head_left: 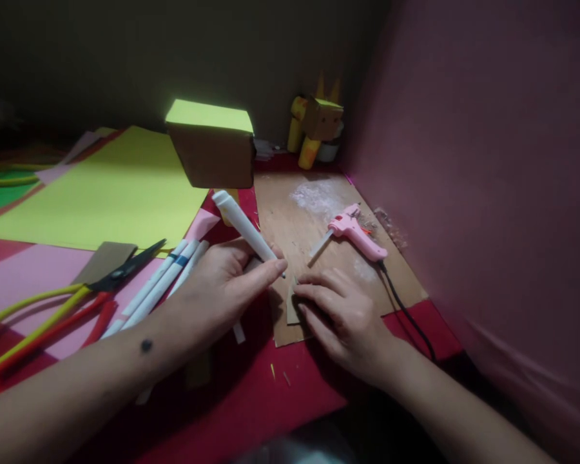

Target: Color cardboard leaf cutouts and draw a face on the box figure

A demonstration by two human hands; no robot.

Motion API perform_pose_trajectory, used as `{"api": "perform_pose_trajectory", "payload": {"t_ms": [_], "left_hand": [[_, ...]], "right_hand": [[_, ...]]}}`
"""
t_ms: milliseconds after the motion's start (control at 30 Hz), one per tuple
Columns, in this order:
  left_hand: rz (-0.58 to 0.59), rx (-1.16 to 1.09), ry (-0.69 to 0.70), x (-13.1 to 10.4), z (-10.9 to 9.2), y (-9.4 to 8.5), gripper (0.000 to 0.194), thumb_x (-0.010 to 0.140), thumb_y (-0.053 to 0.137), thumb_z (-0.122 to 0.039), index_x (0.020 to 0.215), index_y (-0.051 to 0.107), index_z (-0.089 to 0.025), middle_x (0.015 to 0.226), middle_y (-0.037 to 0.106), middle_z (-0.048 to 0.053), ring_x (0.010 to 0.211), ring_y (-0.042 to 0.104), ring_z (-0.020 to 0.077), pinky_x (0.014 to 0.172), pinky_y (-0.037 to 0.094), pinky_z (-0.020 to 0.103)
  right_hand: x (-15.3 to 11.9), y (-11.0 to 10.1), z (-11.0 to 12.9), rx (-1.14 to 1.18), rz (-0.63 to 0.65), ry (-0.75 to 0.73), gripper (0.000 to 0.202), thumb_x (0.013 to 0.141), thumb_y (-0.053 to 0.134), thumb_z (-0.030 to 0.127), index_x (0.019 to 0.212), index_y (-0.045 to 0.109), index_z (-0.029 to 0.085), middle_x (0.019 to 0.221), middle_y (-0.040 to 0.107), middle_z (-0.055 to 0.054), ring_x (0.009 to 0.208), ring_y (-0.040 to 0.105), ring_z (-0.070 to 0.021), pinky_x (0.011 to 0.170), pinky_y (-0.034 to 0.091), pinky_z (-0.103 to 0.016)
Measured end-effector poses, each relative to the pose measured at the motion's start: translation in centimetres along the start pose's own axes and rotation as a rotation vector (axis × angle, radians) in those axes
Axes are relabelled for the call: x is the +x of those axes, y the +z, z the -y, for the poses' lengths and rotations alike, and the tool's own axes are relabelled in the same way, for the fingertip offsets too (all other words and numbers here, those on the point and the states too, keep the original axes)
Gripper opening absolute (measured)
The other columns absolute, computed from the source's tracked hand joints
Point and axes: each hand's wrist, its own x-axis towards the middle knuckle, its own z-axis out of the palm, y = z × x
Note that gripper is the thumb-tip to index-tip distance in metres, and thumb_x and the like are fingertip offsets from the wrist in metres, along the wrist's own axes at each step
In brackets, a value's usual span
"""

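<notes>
At the left of the frame, the scissors [118, 276] and white markers [159, 287] are laid beside the left forearm; if the arm is swung outward, the markers could be rolled or the scissors nudged. Near the centre, a white pen [246, 227] is gripped between the thumb and fingers of the left hand [229, 274], slanted with its tip down at the lower right. Just right of that tip, at the lower centre, the card [294, 314] is lain on the near end of the mat [280, 219] and is held by the bent fingertips of the right hand [341, 306]. Should that hold be slack, the card could be shifted and a line skewed. Farther right, the glue gun [360, 238] is rested on its side; if its cord [406, 309] is caught by the right forearm, the gun could be dragged.

By the left edge, the scissors' handles are cut off; the markers' lower ends are hidden by the left forearm. Whether the card is touched by the pen tip cannot be told. Most of the card is covered by the right hand, and the cord's end is lost in shadow.
</notes>
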Motion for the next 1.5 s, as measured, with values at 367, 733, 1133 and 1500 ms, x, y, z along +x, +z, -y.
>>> {"api": "perform_pose_trajectory", "payload": {"t_ms": [367,733,1133,1500], "left_hand": [[0.019,0.106,0.153,0.7,1.4,1.4,0.019,0.088,0.060,-0.034,0.082,0.068,-0.019,0.078,0.074,0.002,0.072,0.068,0.0189,0.068,0.055,0.030],[0.076,0.124,0.209,0.9,2.0,1.7,0.016,0.092,0.058,-0.030,0.083,0.066,-0.019,0.076,0.072,0.000,0.069,0.067,0.0161,0.067,0.054,0.027],[0.101,0.161,0.260,1.1,2.4,1.7,0.016,0.095,0.056,-0.028,0.086,0.064,-0.018,0.073,0.067,-0.002,0.064,0.064,0.0133,0.064,0.052,0.024],[0.117,0.140,0.298,0.6,2.8,2.2,0.022,0.099,0.050,-0.030,0.083,0.061,-0.020,0.066,0.059,-0.005,0.058,0.055,0.0106,0.058,0.046,0.022]], "right_hand": [[-0.4,0.4,0.0,-0.011,0.034,0.014,0.019,0.096,0.054,0.008,0.097,0.072,0.013,0.096,0.072,-0.013,0.086,0.063,-0.0229,0.076,0.057,-0.038],[-0.3,0.3,0.0,-0.009,0.062,0.001,0.021,0.096,0.052,0.007,0.091,0.072,0.011,0.095,0.074,-0.014,0.084,0.060,-0.0233,0.075,0.056,-0.040],[-0.2,0.4,0.0,0.011,0.059,-0.008,0.022,0.097,0.053,0.007,0.087,0.072,0.010,0.096,0.075,-0.016,0.084,0.059,-0.0232,0.075,0.056,-0.040],[-0.3,0.4,0.1,0.027,0.058,-0.001,0.021,0.095,0.055,0.006,0.095,0.076,0.004,0.093,0.074,-0.017,0.085,0.060,-0.0246,0.077,0.057,-0.041]]}}
